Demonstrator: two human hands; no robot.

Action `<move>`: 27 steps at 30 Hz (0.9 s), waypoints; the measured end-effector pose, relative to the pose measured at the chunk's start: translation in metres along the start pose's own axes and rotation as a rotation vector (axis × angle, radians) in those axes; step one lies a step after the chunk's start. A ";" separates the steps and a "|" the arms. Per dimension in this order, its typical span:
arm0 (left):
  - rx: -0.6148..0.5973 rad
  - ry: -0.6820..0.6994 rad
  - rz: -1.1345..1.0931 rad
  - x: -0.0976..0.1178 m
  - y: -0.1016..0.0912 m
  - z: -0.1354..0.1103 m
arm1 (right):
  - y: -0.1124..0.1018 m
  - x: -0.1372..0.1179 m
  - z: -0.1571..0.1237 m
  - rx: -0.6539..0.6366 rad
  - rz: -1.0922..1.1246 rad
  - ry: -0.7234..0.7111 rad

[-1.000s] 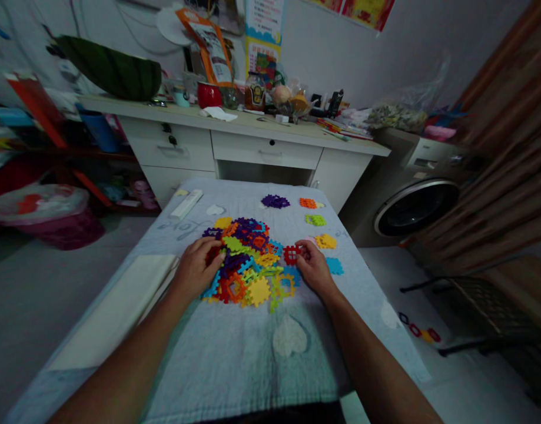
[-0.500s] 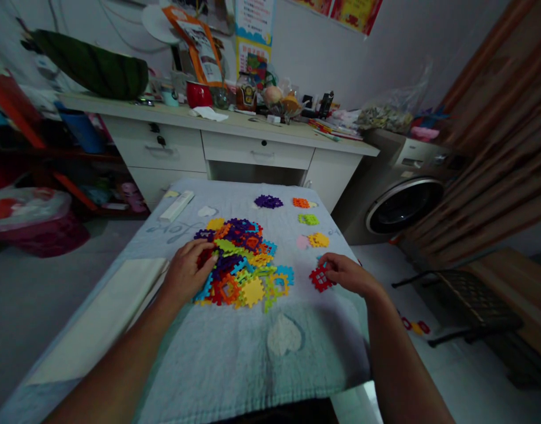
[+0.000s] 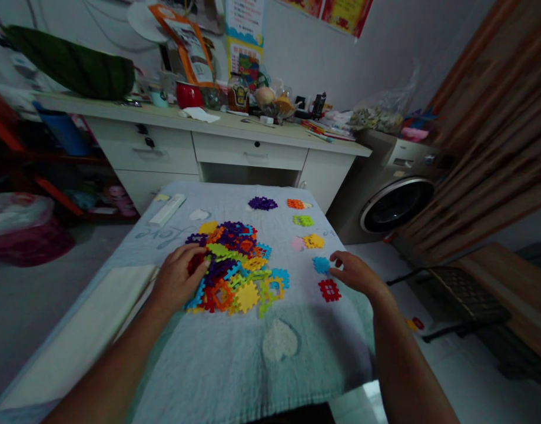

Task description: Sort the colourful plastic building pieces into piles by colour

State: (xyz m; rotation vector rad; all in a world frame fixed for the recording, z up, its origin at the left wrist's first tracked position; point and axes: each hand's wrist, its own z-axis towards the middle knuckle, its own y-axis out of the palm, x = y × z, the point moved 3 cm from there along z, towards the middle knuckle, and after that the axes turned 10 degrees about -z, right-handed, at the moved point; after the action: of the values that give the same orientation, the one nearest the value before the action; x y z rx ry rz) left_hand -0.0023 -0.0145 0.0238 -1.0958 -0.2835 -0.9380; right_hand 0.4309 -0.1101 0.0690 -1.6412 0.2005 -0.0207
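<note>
Nearest: pale heart print (image 3: 280, 340) on the cloth-covered table (image 3: 235, 377), just this side of the heaped plastic pieces (image 3: 235, 268), the landmark. Pale folded sheet (image 3: 80, 330) runs left of the heap, nearer. Left hand (image 3: 181, 278) at the heap's left edge, covering part of it; fingers curled, red showing between thumb and fingers, grip cannot be told. Right of the heap, red square piece (image 3: 329, 290) lies flat, free of any hand. Right hand (image 3: 352, 271), thumb and fingers parted, beside the blue piece (image 3: 321, 265); contact unclear. Farther up that side: yellow (image 3: 313, 241), green (image 3: 303, 220) and orange pieces (image 3: 295, 204). Beyond the heap, purple pieces (image 3: 262, 204); beyond and left, white bar (image 3: 168, 210). Well right of the heap, a chair (image 3: 468, 288); farther, washing machine (image 3: 398, 194). Behind everything, cluttered counter (image 3: 279, 132), watermelon (image 3: 71, 65) far left.
</note>
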 end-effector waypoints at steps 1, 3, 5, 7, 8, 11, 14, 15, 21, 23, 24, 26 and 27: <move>0.001 -0.003 0.002 0.000 0.000 0.000 | -0.001 -0.002 0.008 0.004 -0.020 -0.009; 0.003 -0.002 0.002 -0.001 -0.001 0.000 | -0.001 -0.005 0.028 0.020 -0.060 -0.017; 0.008 0.000 -0.005 -0.001 -0.002 0.000 | 0.001 -0.008 0.048 0.053 -0.102 -0.009; 0.020 -0.001 -0.014 -0.002 -0.003 0.000 | 0.003 -0.010 0.068 0.090 -0.136 0.013; 0.025 -0.002 -0.018 -0.002 -0.003 0.000 | 0.004 -0.011 0.076 0.106 -0.145 0.024; 0.029 -0.007 -0.028 -0.001 -0.004 0.000 | 0.005 -0.015 0.101 0.143 -0.149 0.051; 0.025 -0.013 -0.031 -0.001 -0.004 0.001 | 0.003 -0.021 0.124 0.145 -0.161 0.065; 0.027 -0.013 -0.033 -0.001 -0.004 0.001 | 0.003 -0.023 0.131 0.143 -0.167 0.074; 0.038 -0.032 -0.046 -0.004 -0.004 0.002 | 0.006 -0.033 0.164 0.122 -0.166 0.147; 0.030 -0.043 -0.041 -0.006 -0.004 0.002 | 0.008 -0.036 0.170 0.113 -0.160 0.174; 0.027 -0.047 -0.041 -0.006 -0.003 0.002 | 0.008 -0.037 0.172 0.114 -0.155 0.190; 0.026 -0.048 -0.042 -0.007 -0.002 0.003 | 0.008 -0.039 0.177 0.121 -0.143 0.219; 0.026 -0.045 -0.043 -0.007 -0.002 0.003 | 0.008 -0.040 0.180 0.128 -0.138 0.232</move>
State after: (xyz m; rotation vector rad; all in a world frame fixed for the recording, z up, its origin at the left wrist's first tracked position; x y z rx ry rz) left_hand -0.0071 -0.0091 0.0221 -1.0910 -0.3566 -0.9464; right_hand 0.4143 0.0726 0.0509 -1.5210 0.2569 -0.3240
